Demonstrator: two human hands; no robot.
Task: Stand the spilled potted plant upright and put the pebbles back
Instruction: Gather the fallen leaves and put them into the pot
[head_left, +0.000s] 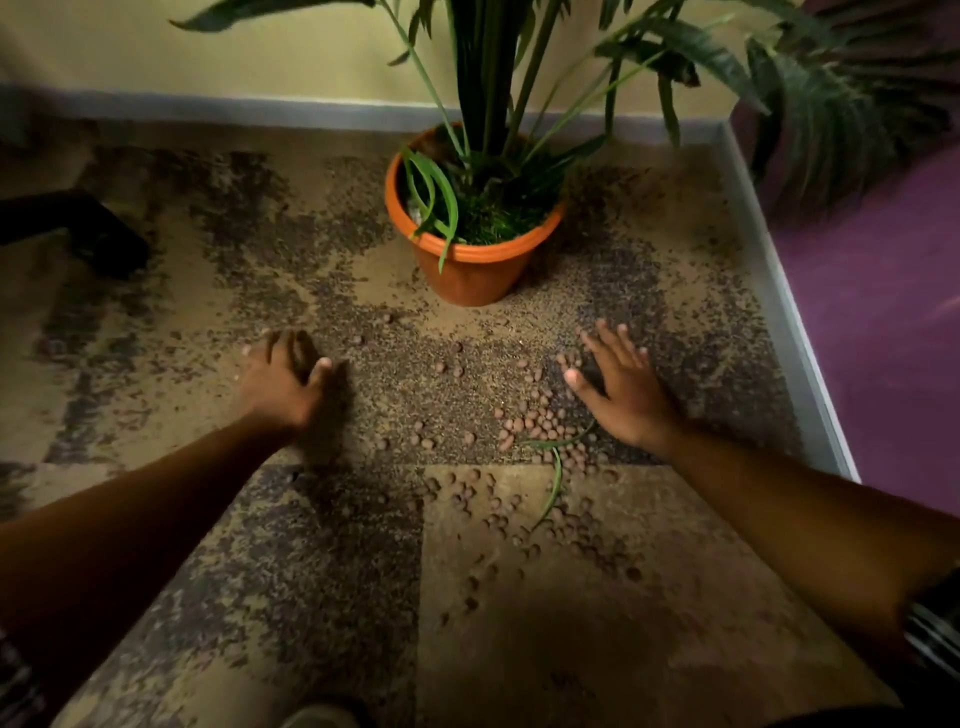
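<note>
The orange pot (470, 270) stands upright on the carpet near the room's corner, with tall green leaves (493, 104) rising from it. Brown pebbles (540, 426) lie scattered on the carpet in front of the pot, mostly between my hands and toward the right. My left hand (283, 382) hovers low over the carpet left of the pebbles, fingers spread and slightly bent, holding nothing. My right hand (621, 382) is spread flat, palm down, at the right edge of the pebble patch. A loose green leaf (557, 470) lies among the pebbles.
Patterned brown carpet (291, 561) covers the floor. A grey skirting board (779, 291) runs along the purple wall on the right and the yellow wall at the back. A dark object (88, 228) sits at the far left. My shoe tip (317, 717) shows at the bottom edge.
</note>
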